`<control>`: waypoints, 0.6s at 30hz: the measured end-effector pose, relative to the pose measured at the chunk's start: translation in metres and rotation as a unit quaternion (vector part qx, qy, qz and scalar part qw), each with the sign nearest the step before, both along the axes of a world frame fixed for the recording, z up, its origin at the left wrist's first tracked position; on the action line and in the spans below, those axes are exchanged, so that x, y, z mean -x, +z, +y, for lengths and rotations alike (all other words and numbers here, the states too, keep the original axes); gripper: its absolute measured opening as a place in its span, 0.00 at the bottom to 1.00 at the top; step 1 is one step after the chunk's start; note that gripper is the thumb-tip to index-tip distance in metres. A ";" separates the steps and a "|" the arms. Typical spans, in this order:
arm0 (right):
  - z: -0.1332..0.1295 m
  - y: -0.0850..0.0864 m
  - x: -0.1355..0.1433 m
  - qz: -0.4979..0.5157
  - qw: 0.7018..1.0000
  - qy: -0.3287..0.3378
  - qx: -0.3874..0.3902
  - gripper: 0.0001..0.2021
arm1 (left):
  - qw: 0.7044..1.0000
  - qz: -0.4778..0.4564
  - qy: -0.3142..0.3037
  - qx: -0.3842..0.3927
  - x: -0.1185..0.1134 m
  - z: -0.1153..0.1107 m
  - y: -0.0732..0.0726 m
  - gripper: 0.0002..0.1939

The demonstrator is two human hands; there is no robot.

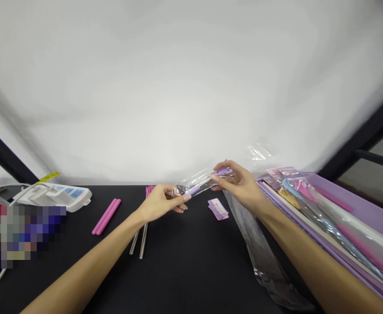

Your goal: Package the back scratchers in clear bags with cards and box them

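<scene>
A clear plastic bag (204,179) with light purple pieces inside stretches between both hands above the black table. My left hand (165,198) pinches its left end, by a purple piece (192,191). Thumb and fingers of my right hand (234,181) are closed on the right part, over another purple piece (223,171). Below my left hand lie metal rods (143,240) with a pink top (149,190). Two pink tubes (106,216) rest side by side further left. Small printed cards (218,209) are on the table below my right hand.
A long clear wrapper (263,257) lies under my right forearm. At the right, a purple bin (368,213) holds bagged pink, blue and yellow items. A white power strip (59,197) with cables sits at the back left, near a blurred item. A white wall rises behind.
</scene>
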State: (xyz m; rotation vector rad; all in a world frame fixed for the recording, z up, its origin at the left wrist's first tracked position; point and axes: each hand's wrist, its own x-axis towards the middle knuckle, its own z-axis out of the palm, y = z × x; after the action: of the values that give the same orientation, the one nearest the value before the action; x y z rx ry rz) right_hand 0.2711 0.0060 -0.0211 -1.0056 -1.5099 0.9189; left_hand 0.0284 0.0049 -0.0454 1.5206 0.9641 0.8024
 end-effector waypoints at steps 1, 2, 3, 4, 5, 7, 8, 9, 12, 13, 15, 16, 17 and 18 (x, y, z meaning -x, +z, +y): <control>0.000 -0.001 0.001 -0.001 1.000 -0.002 -0.002 0.17 | 1.000 0.006 0.011 -0.005 0.000 0.000 0.001 0.19; 0.001 -0.002 0.001 0.003 1.000 -0.008 -0.007 0.16 | 1.000 0.003 0.017 -0.009 0.000 0.000 0.002 0.19; 0.003 -0.002 0.000 0.011 1.000 -0.016 -0.012 0.15 | 1.000 -0.008 0.016 -0.010 0.001 0.000 0.003 0.20; 0.004 -0.003 -0.001 0.020 0.999 -0.023 -0.015 0.15 | 1.000 -0.022 0.007 -0.006 0.002 0.000 0.004 0.22; 0.005 -0.004 -0.002 0.028 0.999 -0.028 -0.016 0.15 | 0.999 -0.035 -0.009 -0.001 0.003 0.001 0.006 0.26; 0.006 -0.005 -0.005 0.034 0.999 -0.028 -0.012 0.15 | 0.998 -0.048 -0.041 0.011 0.004 0.001 0.007 0.28; 0.006 -0.005 -0.006 0.033 0.999 -0.026 -0.008 0.15 | 0.998 -0.051 -0.041 0.012 0.004 0.002 0.007 0.26; 0.005 -0.005 -0.005 0.029 0.999 -0.020 -0.003 0.15 | 0.998 -0.053 -0.032 0.006 0.003 0.001 0.006 0.23; 0.002 -0.004 0.000 0.016 1.000 0.003 0.006 0.15 | 0.999 -0.027 0.024 -0.036 -0.001 0.000 0.003 0.17; 0.001 -0.004 0.002 0.017 1.000 0.009 0.009 0.15 | 0.998 -0.017 0.034 -0.047 -0.002 0.000 0.003 0.17; 0.001 -0.003 0.005 0.028 1.000 0.010 0.011 0.15 | 0.998 -0.023 0.031 -0.044 -0.002 -0.001 0.004 0.17; 0.001 -0.002 0.005 0.035 0.999 0.005 0.011 0.15 | 0.999 -0.039 0.020 -0.031 -0.001 -0.001 0.005 0.19; 0.002 -0.002 0.005 0.040 0.999 0.000 0.011 0.16 | 0.998 -0.059 0.004 -0.016 0.000 0.000 0.006 0.21; 0.002 -0.002 0.004 0.043 0.999 -0.002 0.012 0.16 | 0.997 -0.075 -0.010 -0.004 0.001 0.000 0.006 0.24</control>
State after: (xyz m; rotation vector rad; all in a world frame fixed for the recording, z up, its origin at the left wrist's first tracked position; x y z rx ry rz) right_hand 0.2673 0.0077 -0.0228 -0.9731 -1.4282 0.9670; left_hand 0.0271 0.0048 -0.0391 1.4515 0.8348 0.8943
